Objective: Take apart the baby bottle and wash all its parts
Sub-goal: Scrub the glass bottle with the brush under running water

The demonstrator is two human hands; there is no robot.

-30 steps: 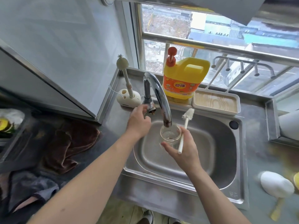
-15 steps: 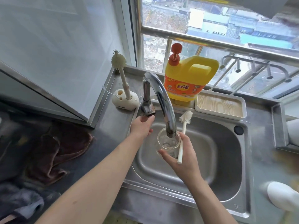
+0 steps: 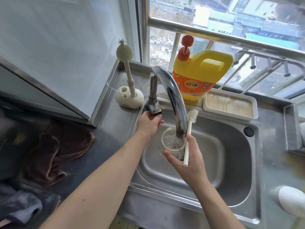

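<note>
Bottle (image 3: 171, 143) upright over sink (image 3: 231, 162), mouth right under tap (image 3: 173, 96) spout, some water inside. Right hand (image 3: 186, 162): fingers wrapped round lower body, small brush (image 3: 189, 129) pinned against it in same grip, bristles up. Left hand (image 3: 148, 125): fingers curled on tap handle (image 3: 154, 109). Bottle looks clear and rigid, likely glass: wet, slippery, breakable against steel. Best hold is full wrap low on body, not rim; it gets heavier as it fills.
</note>
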